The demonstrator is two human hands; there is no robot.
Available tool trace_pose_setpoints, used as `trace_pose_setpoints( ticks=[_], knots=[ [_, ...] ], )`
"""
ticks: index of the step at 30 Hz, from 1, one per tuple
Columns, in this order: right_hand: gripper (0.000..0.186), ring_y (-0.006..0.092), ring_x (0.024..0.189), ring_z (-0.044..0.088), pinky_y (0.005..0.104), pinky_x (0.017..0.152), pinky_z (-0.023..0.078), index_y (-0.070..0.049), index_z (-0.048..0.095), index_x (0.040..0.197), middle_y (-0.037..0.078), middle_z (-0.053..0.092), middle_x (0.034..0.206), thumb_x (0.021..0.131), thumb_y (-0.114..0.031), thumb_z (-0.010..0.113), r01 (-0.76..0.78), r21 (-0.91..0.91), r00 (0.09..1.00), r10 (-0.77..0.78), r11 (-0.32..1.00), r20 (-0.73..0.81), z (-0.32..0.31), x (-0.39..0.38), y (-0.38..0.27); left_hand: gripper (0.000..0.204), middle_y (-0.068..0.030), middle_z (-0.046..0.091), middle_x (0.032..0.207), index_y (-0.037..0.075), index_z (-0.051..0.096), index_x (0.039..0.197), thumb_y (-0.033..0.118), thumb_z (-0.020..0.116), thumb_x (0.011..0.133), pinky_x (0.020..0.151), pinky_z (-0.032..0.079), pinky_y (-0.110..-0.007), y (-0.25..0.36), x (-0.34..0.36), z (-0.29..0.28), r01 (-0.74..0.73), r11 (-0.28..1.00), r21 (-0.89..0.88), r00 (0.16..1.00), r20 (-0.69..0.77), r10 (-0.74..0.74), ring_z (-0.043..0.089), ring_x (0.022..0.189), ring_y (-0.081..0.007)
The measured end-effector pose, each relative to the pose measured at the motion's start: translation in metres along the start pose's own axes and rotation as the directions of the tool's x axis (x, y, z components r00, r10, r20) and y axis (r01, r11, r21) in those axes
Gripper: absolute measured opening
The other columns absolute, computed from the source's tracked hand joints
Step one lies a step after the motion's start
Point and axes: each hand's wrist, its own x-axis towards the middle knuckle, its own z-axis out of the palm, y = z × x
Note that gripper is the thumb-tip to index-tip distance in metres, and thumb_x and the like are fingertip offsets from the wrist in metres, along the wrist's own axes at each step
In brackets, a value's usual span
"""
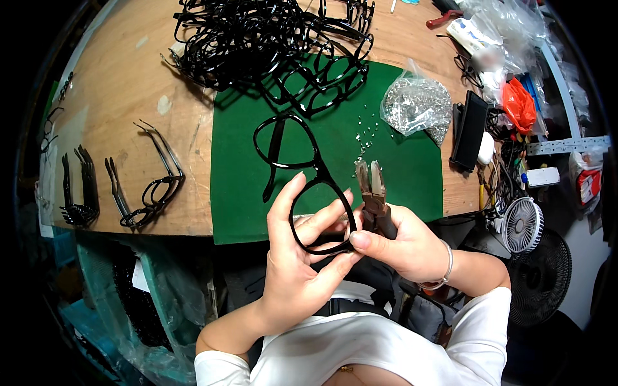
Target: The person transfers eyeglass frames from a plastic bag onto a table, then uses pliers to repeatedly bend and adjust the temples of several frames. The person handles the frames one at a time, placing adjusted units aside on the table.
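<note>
My left hand (293, 283) grips a glossy black eyeglass frame (320, 168) by its lower rim, with fingers behind and through the lens opening. The frame stands on end, one temple folded out to the left, and no lens is visible in it. My right hand (412, 248) is closed around a pair of pliers (374, 201) with pale, padded-looking jaws pointing away from me. The right thumb presses on the frame's lower rim. Both hands are over the near edge of a green mat (238, 219). Small silvery pieces (367, 136) lie scattered beyond the plier jaws.
A tangled heap of black eyeglass frames (244, 45) covers the far side. Folded frames (151, 199) rest at left on the wooden table (138, 83). To the right are a clear bag of silvery pieces (417, 103), a black phone (468, 132), cables and a white fan (523, 225).
</note>
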Motion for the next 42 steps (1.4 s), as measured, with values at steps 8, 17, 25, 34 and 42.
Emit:
trace_pose_setpoints(
  ticks=[8, 17, 25, 34, 42],
  knots=[
    [0.021, 0.0094, 0.069, 0.048, 0.0236, 0.064, 0.04, -0.002, 0.05, 0.088, 0.003, 0.052, 0.076, 0.086, -0.023, 0.053, 0.05, -0.25, 0.995, -0.026, 0.967, 0.097, -0.007, -0.008, -0.008, 0.082, -0.0218, 0.041, 0.124, 0.007, 0.001, 0.13, -0.011, 0.057, 0.073, 0.081, 0.048, -0.029, 0.008, -0.005, -0.011, 0.066, 0.986, -0.152, 0.998, 0.023, -0.063, 0.055, 0.094, -0.0155],
    [0.038, 0.0284, 0.063, 0.056, 0.0356, 0.057, 0.044, 0.004, 0.05, 0.092, 0.017, 0.054, 0.066, 0.085, -0.034, 0.049, 0.016, -0.652, 0.928, 0.232, 0.758, 0.292, -0.012, -0.012, -0.02, 0.092, -0.0255, 0.044, 0.12, 0.007, 0.0, 0.132, -0.011, 0.063, 0.067, 0.076, 0.048, -0.027, 0.007, -0.006, -0.015, 0.088, 0.989, -0.116, 0.996, 0.015, -0.087, 0.06, 0.087, -0.0187],
    [0.035, 0.0355, 0.058, 0.057, 0.0402, 0.055, 0.047, 0.004, 0.054, 0.072, 0.019, 0.057, 0.06, 0.08, -0.031, 0.056, 0.104, -0.866, 0.981, 0.095, 0.488, 0.171, -0.011, -0.009, -0.01, 0.082, -0.026, 0.038, 0.125, 0.007, -0.002, 0.131, -0.012, 0.054, 0.074, 0.08, 0.049, -0.029, 0.005, -0.004, -0.012, 0.124, 0.991, -0.058, 0.991, 0.062, -0.12, 0.057, 0.095, -0.0216],
    [0.038, 0.0327, 0.085, 0.056, 0.0365, 0.072, 0.046, 0.003, 0.05, 0.103, 0.018, 0.052, 0.1, 0.079, -0.026, 0.057, 0.142, -0.919, 0.967, -0.25, 0.367, 0.049, -0.053, -0.001, 0.006, 0.083, -0.0216, 0.042, 0.123, 0.006, 0.002, 0.131, -0.011, 0.058, 0.072, 0.072, 0.049, -0.022, 0.004, 0.004, -0.01, 0.162, 0.982, 0.094, 0.987, 0.004, -0.163, 0.057, 0.082, -0.0109],
    [0.04, 0.0295, 0.078, 0.056, 0.0371, 0.07, 0.046, 0.002, 0.048, 0.107, 0.015, 0.047, 0.108, 0.075, -0.02, 0.06, 0.142, -0.964, 0.927, -0.371, 0.224, 0.051, -0.064, 0.002, 0.044, 0.071, -0.0209, 0.052, 0.097, 0.009, 0.008, 0.125, -0.006, 0.056, 0.074, 0.065, 0.041, -0.021, -0.021, -0.033, -0.022, -0.009, 0.999, 0.045, 1.0, -0.011, 0.01, 0.05, 0.067, -0.0091]
  ],
)
